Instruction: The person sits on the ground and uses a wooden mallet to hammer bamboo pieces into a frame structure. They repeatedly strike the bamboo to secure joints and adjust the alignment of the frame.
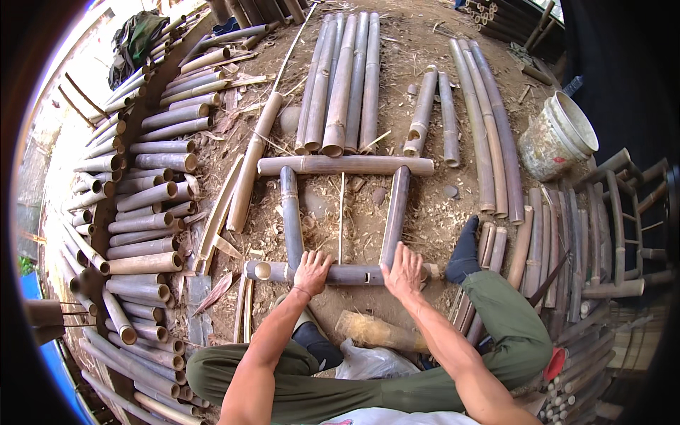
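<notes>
Two bare hands, our left hand point(310, 273) and right hand point(404, 273), lie over the grey-brown round bamboo pole point(345, 275) nearest us, seemingly steadying its four-sided bamboo frame point(347, 166) on the brown dirt ground point(438, 219), though we cannot tell whether they pinch it.

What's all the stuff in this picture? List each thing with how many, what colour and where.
Crossbars: two, brown-grey, frame's near and far sides
Side pieces: two, grey-brown, between crossbars
Stacked bamboo: many, grey-brown, left
Loose poles: several, brown-grey, beyond frame and right
Bucket: one, dirty white, right
Thick bamboo piece: one, pale tan, between legs
Plastic bag: one, translucent whitish, between legs
Dark cloth: one bundle, upper left
Shavings: countless, pale, ground
Trousered legs: two, green, bottom
Left hand, right hand: one each, bare, near crossbar
</notes>
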Available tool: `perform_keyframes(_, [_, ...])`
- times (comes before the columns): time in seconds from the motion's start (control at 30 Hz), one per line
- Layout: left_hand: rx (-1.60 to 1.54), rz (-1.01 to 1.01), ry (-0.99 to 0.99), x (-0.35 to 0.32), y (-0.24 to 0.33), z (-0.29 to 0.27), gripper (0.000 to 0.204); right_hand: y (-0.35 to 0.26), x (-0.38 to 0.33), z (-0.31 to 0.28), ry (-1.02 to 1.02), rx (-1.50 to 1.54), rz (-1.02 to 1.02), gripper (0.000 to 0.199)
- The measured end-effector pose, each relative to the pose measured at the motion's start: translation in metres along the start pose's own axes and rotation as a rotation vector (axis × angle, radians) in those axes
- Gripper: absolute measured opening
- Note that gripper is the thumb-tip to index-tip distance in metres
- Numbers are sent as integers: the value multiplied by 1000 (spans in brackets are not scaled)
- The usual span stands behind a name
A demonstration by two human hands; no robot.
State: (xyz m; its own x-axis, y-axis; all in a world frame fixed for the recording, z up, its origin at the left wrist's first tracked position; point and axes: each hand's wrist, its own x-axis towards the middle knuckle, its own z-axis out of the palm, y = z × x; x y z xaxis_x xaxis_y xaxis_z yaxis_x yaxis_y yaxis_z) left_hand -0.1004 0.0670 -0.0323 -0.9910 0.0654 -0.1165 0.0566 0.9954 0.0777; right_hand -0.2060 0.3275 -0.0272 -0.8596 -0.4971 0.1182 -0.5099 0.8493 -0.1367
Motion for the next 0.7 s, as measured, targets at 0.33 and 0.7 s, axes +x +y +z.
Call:
perform_keyframes(0.33, [69, -183, 232, -24, 48, 19, 67, -1, -103, -57, -275, 141, -109, 68])
perform_keyframes(0.7, [36, -235, -20, -15, 42, 7, 75, 85, -169, -368, 808, 713, 103, 34])
